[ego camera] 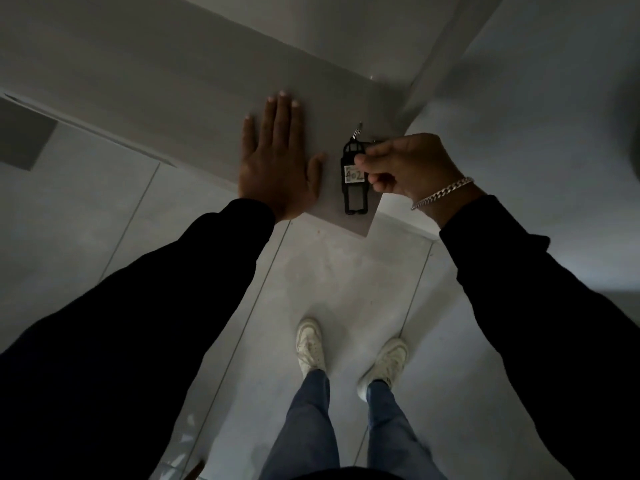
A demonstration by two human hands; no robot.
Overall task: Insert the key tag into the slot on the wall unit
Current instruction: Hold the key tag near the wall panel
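A black key tag with a white label reading 402 and a small metal ring at its top hangs in front of the grey wall. My right hand, wearing a silver chain bracelet, pinches the tag's right edge near its upper half. My left hand lies flat against the wall with its fingers spread, just left of the tag. No wall unit or slot shows in this dim view.
The wall's corner edge ends just below the tag. A second wall runs off to the right. Below are pale floor tiles, my white shoes and blue jeans.
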